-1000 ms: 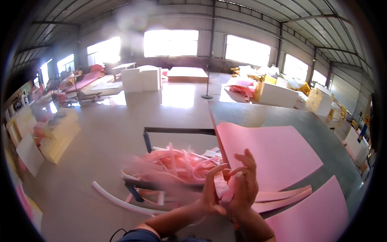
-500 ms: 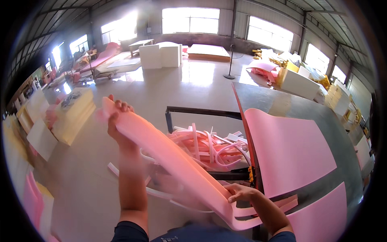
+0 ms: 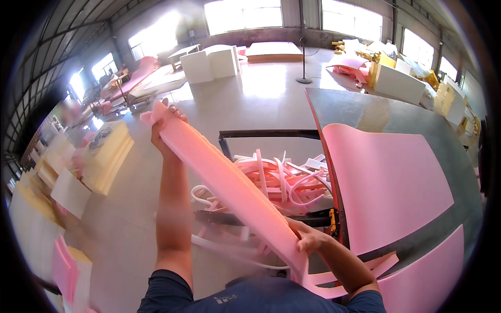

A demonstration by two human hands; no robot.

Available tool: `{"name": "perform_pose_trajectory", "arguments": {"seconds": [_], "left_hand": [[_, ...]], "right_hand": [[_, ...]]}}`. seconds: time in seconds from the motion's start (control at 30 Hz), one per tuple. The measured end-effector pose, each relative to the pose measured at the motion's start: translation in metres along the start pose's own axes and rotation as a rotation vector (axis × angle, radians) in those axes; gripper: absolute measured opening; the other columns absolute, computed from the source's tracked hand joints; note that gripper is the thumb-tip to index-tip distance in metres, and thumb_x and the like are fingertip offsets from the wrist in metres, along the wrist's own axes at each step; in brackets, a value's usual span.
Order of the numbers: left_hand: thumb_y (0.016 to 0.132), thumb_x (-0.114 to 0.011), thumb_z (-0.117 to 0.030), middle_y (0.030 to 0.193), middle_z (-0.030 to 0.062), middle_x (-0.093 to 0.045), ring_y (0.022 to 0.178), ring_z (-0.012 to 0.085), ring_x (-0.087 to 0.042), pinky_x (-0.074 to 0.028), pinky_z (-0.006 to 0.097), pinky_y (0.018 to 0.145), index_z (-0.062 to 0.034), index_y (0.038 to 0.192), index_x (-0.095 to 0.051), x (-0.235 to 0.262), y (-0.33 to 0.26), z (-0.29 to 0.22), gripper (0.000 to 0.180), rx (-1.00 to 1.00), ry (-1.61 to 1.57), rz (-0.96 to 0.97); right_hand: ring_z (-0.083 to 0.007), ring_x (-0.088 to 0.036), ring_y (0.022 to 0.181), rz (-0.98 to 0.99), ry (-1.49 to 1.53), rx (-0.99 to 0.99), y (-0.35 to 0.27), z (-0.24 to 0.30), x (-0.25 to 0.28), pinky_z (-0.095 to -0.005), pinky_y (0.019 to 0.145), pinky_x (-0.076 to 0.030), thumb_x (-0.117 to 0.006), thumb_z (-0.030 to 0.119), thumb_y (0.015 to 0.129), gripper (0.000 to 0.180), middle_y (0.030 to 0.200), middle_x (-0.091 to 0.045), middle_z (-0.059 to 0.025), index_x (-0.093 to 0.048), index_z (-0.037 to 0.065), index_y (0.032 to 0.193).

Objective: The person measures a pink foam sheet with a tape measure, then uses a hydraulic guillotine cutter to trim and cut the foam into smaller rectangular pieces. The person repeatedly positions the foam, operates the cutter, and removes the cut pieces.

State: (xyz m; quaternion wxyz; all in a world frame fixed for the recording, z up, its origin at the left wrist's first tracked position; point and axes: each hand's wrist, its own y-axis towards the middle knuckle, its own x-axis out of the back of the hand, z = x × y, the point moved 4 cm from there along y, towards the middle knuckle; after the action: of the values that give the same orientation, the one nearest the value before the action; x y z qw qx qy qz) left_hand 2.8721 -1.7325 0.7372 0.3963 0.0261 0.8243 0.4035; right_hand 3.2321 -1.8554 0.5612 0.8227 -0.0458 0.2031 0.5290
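Observation:
A long bundle of pink foam strips point(image 3: 224, 182) slants across in front of me, its far end up at the left and its near end trailing down by the table edge. Near that far end my left hand point(image 3: 168, 125) is wrapped round it, arm stretched out. My right hand point(image 3: 308, 236) grips the lower part, thumb on the side facing me. Past the right hand, the strip tails bend over the dark table point(image 3: 376, 112). On that table lie a curved pink foam sheet point(image 3: 391, 182) and a second pink sheet point(image 3: 430, 271) nearer me.
Beyond the bundle, a dark metal frame point(image 3: 269, 134) surrounds a heap of pink and white foam offcuts point(image 3: 276, 177). Stacked yellowish foam blocks point(image 3: 107, 159) stand on the floor at left. A pedestal stand point(image 3: 304, 79) and white blocks point(image 3: 211, 63) are farther back.
The bundle has swung a little more upright, its far end shifting up and right with my left hand. My right hand keeps its grip. The view has tilted slightly downward.

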Motion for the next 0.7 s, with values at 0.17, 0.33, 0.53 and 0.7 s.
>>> {"name": "perform_pose_trajectory", "arguments": {"seconds": [0.17,0.33,0.53,0.7], "left_hand": [[0.078,-0.068,-0.018,0.124,0.018,-0.053,0.106,0.0279,-0.054,-0.045,0.038,0.095,0.0054,0.138,-0.04,0.061,0.016,0.013,0.071,0.152,0.143,-0.066],[0.075,-0.078,-0.026,0.148,0.0229,-0.038,0.14,0.0301,-0.034,-0.029,0.041,0.114,0.0051,0.146,-0.032,0.059,0.013,0.027,0.09,-0.122,1.307,-0.174],[0.068,-0.084,-0.042,0.122,0.0258,-0.06,0.112,0.0387,-0.06,-0.046,0.046,0.097,-0.0075,0.142,-0.044,-0.014,-0.127,0.16,0.091,0.853,1.097,1.337],[0.076,-0.077,-0.037,0.098,0.0173,-0.07,0.094,0.0313,-0.067,-0.05,0.041,0.088,-0.0053,0.113,-0.069,0.01,-0.082,0.16,0.05,1.064,1.0,1.201]], "right_hand": [[-0.0169,-0.055,0.113,-0.172,-0.228,-0.109,0.008,0.034,0.01,-0.0307,0.099,-0.042,-0.086,0.031,0.067,0.093,0.122,-0.058,-0.0093,-0.041,-0.001,0.143],[-0.0156,-0.059,0.107,-0.355,-0.445,-0.211,0.019,0.056,0.059,-0.0288,0.094,-0.046,-0.08,0.022,0.074,0.078,0.117,-0.063,-0.0096,-0.046,-0.001,0.14],[-0.0162,-0.058,0.111,-0.236,-0.505,-0.352,0.091,0.054,0.069,-0.0306,0.097,-0.046,-0.077,0.021,0.078,0.074,0.12,-0.062,-0.0099,-0.045,-0.001,0.141],[-0.0275,-0.064,0.105,-0.778,-1.112,-0.443,0.079,0.012,0.111,-0.0351,0.089,-0.05,-0.064,0.026,0.087,0.042,0.112,-0.065,-0.0203,-0.059,0.001,0.121]]}}
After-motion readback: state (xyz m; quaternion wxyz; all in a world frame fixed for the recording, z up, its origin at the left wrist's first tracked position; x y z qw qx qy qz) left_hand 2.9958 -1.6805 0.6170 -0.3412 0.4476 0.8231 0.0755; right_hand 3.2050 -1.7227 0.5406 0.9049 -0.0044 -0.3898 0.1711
